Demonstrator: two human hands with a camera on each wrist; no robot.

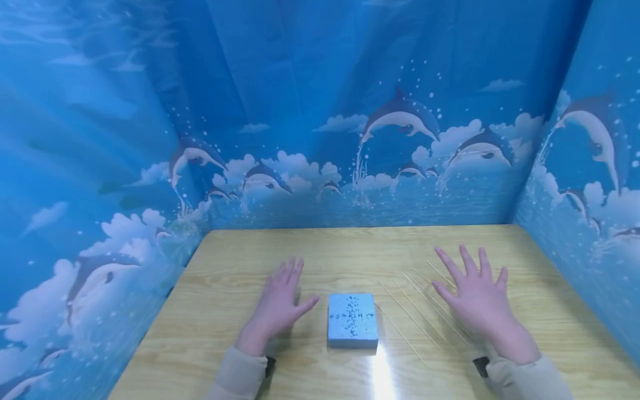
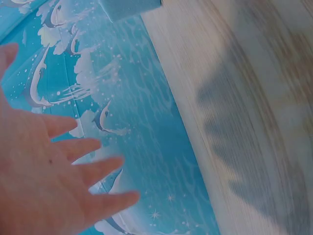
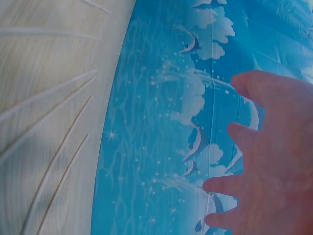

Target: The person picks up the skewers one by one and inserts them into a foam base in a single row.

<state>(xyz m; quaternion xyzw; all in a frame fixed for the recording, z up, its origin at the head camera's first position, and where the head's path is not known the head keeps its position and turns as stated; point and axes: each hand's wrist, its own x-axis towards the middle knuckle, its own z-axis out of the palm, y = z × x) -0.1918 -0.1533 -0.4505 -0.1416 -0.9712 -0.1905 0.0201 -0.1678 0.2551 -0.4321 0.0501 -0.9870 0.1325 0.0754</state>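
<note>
A light blue block [image 1: 353, 321], its top dotted with small dark marks or holes, sits on the wooden table between the two hands. Left of it, the left hand [image 1: 277, 304] hovers with fingers extended and thumb pointing toward the block, holding nothing. Several thin pale sticks [image 1: 400, 334] lie slanted to the block's right. The right hand [image 1: 480, 304] is spread wide over the right part of these sticks, covering some of them, and it too holds nothing. In the right wrist view the sticks [image 3: 49, 32] lie on the table beside the spread fingers.
The wood-grain table [image 1: 240, 250] meets a blue curtain [image 1: 310, 66] printed with dolphins and clouds at its back and both sides. Dark bands [image 1: 481, 366] show at the sleeve cuffs. A bright light reflection falls on the table just in front of the block.
</note>
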